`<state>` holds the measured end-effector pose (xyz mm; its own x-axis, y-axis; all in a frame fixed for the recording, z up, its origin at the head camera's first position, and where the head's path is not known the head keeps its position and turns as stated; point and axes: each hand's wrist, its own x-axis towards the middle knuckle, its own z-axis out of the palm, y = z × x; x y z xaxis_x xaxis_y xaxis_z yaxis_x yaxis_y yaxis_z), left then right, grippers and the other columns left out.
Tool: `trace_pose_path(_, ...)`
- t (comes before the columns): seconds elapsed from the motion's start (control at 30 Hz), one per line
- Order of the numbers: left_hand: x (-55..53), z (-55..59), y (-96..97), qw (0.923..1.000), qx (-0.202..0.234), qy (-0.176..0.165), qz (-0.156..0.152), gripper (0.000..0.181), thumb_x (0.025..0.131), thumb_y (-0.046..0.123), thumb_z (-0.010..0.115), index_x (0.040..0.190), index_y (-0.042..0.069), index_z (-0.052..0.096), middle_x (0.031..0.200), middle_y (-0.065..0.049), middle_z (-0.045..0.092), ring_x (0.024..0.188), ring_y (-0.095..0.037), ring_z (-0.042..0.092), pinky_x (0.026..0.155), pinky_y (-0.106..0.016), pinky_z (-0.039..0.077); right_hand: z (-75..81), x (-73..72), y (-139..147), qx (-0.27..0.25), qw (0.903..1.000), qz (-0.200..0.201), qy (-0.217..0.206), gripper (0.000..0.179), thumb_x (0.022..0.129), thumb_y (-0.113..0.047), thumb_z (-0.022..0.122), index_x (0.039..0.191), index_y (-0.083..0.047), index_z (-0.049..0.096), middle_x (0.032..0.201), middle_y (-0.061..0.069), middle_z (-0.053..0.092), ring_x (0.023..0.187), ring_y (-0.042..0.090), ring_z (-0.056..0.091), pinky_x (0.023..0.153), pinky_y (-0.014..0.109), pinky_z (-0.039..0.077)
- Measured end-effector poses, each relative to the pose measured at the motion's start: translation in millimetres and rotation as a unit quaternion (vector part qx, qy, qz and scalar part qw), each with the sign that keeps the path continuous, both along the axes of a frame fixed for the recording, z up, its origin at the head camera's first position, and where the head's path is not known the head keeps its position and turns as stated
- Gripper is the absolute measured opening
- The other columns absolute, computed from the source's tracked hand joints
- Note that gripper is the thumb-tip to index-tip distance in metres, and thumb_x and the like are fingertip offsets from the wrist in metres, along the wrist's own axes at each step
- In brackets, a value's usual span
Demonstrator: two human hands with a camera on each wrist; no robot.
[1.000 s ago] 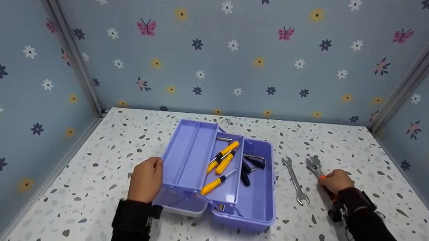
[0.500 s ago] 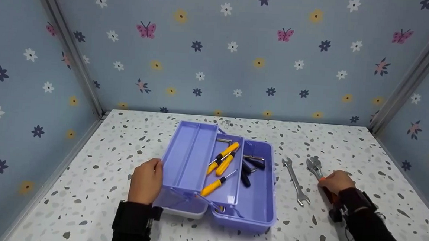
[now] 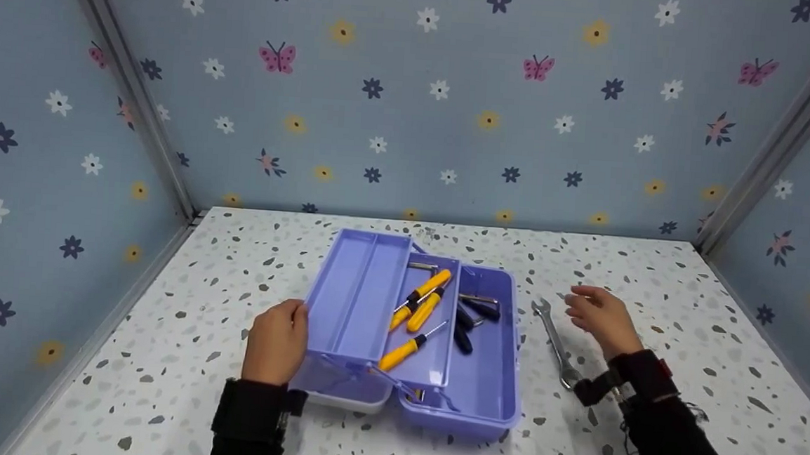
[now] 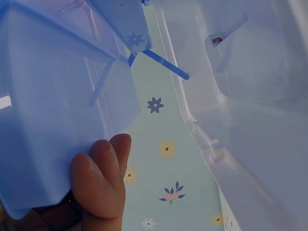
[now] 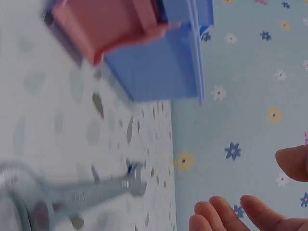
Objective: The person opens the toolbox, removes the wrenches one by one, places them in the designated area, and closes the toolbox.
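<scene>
A purple toolbox (image 3: pixel 484 373) stands unfolded on the table with its trays spread. My left hand (image 3: pixel 277 343) grips the left edge of its upper tray (image 3: pixel 355 295); in the left wrist view its fingers (image 4: pixel 103 173) lie against the bluish tray wall. Several yellow-handled screwdrivers (image 3: pixel 403 352) lie in the middle tray, and black-handled tools (image 3: pixel 463 338) in the deep compartment. My right hand (image 3: pixel 606 324) is above the table, right of the open-end wrench (image 3: pixel 553 335), fingers relaxed and thumb apart. The adjustable wrench does not show in the head view; hand and forearm cover its earlier spot.
The toolbox's whitish translucent lid (image 4: pixel 260 125) hangs beside the tray. A red plastic piece (image 5: pixel 110 29) shows in front of the toolbox in the right wrist view. Flower-patterned walls (image 3: pixel 419 116) enclose the speckled table (image 3: pixel 193 362) at the back and sides.
My right hand has let go of the adjustable wrench's orange handle, and has risen and shifted left toward the open-end wrench. The left hand and toolbox stay put.
</scene>
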<state>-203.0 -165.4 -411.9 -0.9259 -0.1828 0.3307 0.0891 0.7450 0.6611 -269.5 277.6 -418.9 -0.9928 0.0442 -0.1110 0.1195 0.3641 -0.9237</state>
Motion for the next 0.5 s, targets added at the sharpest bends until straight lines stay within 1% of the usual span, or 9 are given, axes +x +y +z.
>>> trace_pose_path(0.07,0.0,-0.3,-0.2,1.0000,-0.002,0.004,-0.002,0.026,0.098,0.007,0.050,0.106,-0.009,0.069,0.100,-0.025,0.071,0.091,-0.039,0.068,0.080,-0.051,0.053,-3.6,3.5,-14.6,-0.038,0.9991,0.019,0.004,0.058,0.103,-0.029,0.049,0.147,0.005,0.034,0.141,0.029,0.047,0.106,0.011,0.063,0.095,0.024,0.052)
trace_pose_path(0.1,0.1,-0.3,-0.1,1.0000,-0.003,0.005,-0.002,0.026,0.098,0.007,0.050,0.106,-0.009,0.069,0.101,-0.025,0.071,0.092,-0.039,0.068,0.080,-0.051,0.053,-6.4,5.7,-21.4,-0.056,0.9981,0.027,0.003,0.057,0.103,-0.027,0.049,0.147,0.006,0.033,0.141,0.029,0.047,0.105,0.009,0.063,0.095,0.023,0.052)
trace_pose_path(0.17,0.0,-0.6,-0.1,1.0000,-0.005,0.005,-0.003,0.026,0.098,0.007,0.050,0.106,-0.009,0.069,0.101,-0.026,0.071,0.093,-0.040,0.068,0.081,-0.051,0.053,-13.5,9.7,-34.5,-0.079,0.9961,0.039,0.001,0.057,0.103,-0.025,0.049,0.147,0.007,0.033,0.140,0.030,0.048,0.105,0.011,0.065,0.094,0.025,0.053)
trace_pose_path(0.23,0.0,-0.4,0.1,1.0000,-0.005,0.002,0.000,0.026,0.098,0.008,0.050,0.106,-0.009,0.069,0.101,-0.026,0.071,0.093,-0.040,0.068,0.081,-0.052,0.053,-21.4,13.4,-45.0,-0.091,0.9951,0.040,-0.002,0.056,0.102,-0.024,0.051,0.146,0.006,0.035,0.139,0.030,0.050,0.105,0.014,0.066,0.093,0.027,0.054)
trace_pose_path(0.37,-0.6,0.0,0.0,1.0000,-0.004,-0.007,0.003,0.026,0.099,0.009,0.050,0.105,-0.009,0.069,0.101,-0.025,0.071,0.092,-0.040,0.068,0.081,-0.052,0.053,-34.1,19.4,-57.7,-0.094,0.9953,0.022,0.006,0.053,0.101,-0.024,0.054,0.143,0.005,0.042,0.138,0.029,0.052,0.104,0.018,0.067,0.092,0.030,0.055)
trace_pose_path(0.5,-1.1,0.9,-0.5,0.9999,-0.005,-0.012,0.005,0.026,0.099,0.009,0.050,0.105,-0.008,0.069,0.102,-0.025,0.071,0.093,-0.040,0.068,0.081,-0.051,0.053,-41.0,25.3,-63.3,-0.071,0.9973,0.011,0.017,0.050,0.101,-0.024,0.053,0.142,0.003,0.045,0.137,0.028,0.054,0.107,0.022,0.066,0.093,0.032,0.054)
